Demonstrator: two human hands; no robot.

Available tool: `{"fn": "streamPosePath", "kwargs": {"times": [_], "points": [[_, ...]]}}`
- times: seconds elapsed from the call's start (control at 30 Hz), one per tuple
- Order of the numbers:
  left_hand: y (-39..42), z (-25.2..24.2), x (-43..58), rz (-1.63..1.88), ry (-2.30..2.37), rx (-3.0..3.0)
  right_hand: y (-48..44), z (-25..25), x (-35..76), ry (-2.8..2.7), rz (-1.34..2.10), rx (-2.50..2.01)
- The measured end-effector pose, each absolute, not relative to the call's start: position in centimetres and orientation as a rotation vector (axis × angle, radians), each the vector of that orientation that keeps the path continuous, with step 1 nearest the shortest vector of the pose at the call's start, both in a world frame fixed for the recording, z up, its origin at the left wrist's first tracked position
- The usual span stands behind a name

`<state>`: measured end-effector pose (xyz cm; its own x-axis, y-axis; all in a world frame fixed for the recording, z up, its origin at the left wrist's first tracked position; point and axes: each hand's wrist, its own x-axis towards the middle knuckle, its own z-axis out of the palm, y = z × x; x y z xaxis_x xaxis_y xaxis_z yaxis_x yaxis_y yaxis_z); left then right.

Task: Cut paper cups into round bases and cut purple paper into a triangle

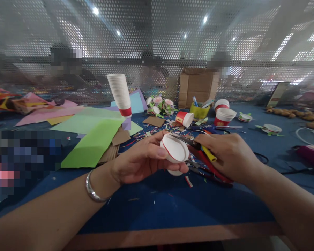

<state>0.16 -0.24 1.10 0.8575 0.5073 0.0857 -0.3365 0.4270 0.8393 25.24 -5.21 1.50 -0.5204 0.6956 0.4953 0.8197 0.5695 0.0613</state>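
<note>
Blue tabletop, littered with scraps. Shallow white cup base raised above it, hollow showing; left hand curled round it, thumb at its side, fingers beneath. Right hand closed on scissors, blades at the rim, exact contact unclear. Beyond: red-and-white cup on its side, tall cup stack.

You are in what looks like a craft workshop: your worktop carries sheets of coloured paper, a tall stack of paper cups, small turtle-like cup models and scattered clippings; your right hand holds scissors, and a perforated screen stands behind.
</note>
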Motion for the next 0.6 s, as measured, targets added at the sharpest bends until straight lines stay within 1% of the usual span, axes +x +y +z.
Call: {"fn": "streamPosePath", "kwargs": {"times": [0.13,0.4,0.6], "points": [[-0.9,1.5,0.3,0.615,0.241,1.0,-5.1,2.0,25.0,-2.37,-0.401,-1.348],[-2.0,1.8,1.0,0.798,0.362,1.099,-5.2,2.2,24.8,-2.348,-0.32,-1.428],[-1.6,1.5,0.9,0.705,0.286,1.104,-5.2,2.0,24.7,-2.3,-0.283,-1.381]]}}
